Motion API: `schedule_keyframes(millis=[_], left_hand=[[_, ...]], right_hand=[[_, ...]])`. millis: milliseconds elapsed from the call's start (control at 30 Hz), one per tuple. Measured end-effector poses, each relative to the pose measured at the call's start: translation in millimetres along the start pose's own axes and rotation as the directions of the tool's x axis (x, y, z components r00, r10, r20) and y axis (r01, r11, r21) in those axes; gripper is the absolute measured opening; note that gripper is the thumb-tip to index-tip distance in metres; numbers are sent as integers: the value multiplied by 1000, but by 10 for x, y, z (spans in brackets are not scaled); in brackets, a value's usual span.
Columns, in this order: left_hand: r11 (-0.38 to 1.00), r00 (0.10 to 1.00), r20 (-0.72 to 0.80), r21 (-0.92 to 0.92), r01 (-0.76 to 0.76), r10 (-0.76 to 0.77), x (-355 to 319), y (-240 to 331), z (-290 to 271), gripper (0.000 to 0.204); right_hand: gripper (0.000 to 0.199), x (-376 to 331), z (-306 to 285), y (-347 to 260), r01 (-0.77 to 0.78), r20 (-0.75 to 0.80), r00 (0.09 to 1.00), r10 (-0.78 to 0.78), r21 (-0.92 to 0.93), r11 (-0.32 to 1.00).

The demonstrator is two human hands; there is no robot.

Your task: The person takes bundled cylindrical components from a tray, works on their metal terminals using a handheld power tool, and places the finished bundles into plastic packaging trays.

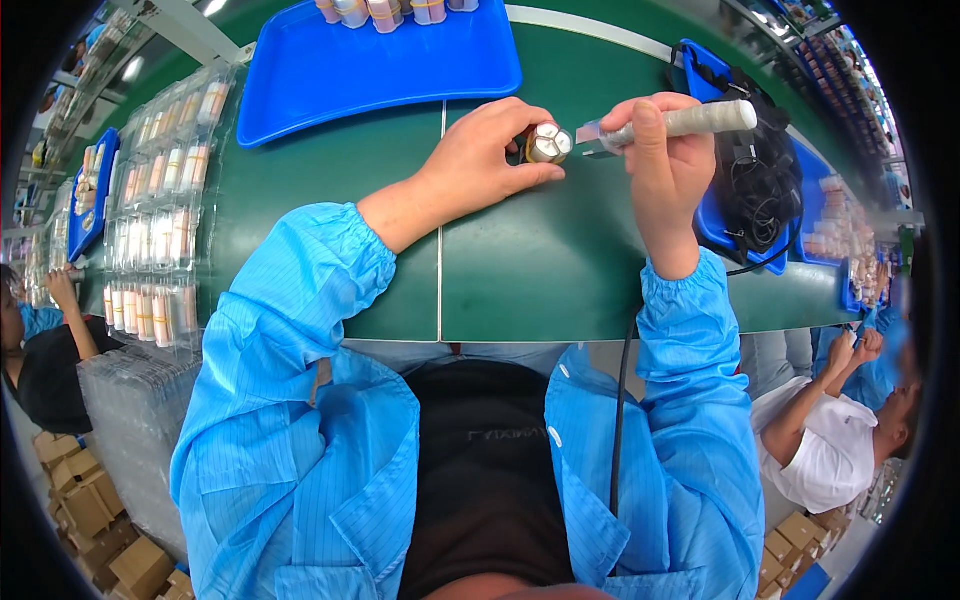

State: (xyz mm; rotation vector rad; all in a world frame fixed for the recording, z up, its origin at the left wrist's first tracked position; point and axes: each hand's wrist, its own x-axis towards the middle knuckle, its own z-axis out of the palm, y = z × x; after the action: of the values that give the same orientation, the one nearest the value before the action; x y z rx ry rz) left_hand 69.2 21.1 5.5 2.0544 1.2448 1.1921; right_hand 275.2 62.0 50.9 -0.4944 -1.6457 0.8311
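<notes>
The left hand [487, 152] holds a white-ended bundle [549, 144] on its right-hand side; the right hand [668, 150] grips a pale-wrapped tool [705, 118], tip toward the left. A slip could jab the left hand; a loose left grip could let the bundle roll across the tabletop [540, 260]. Rightward, the black cable heap [755, 185] might snag the tool.

Green workbench [550, 270], white metal post [188, 25] and bright lights [133, 68] at upper left, pale floor [848, 562] at lower right
</notes>
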Motion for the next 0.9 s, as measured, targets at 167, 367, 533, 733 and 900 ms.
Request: schedule_keyframes(millis=[167, 367, 533, 733, 900], left_hand=[[1000, 1000, 6, -16, -19, 19, 3, 8, 2, 48], [1000, 1000, 5, 13, -9, 9, -6, -14, 0, 49], [999, 999, 16, -20, 35, -35, -4, 57, -33, 55], [939, 932, -139, 139, -316, 334, 17, 123, -120, 52], [893, 898, -138, 245, -378, 418, 18, 171, -111, 43]], right_hand=[[17, -24, 32, -5, -41, 17, 999, 41, -36, 999], [18, -40, 57, 51, -45, 46, 998, 51, -106, 993], [18, -39, 77, 51, -55, 35, 998, 58, -99, 994], [19, -28, 86, 27, -77, 13, 997, 78, -76, 994], [17, -11, 55, 3, -71, -3, 997, 71, -48, 996]])
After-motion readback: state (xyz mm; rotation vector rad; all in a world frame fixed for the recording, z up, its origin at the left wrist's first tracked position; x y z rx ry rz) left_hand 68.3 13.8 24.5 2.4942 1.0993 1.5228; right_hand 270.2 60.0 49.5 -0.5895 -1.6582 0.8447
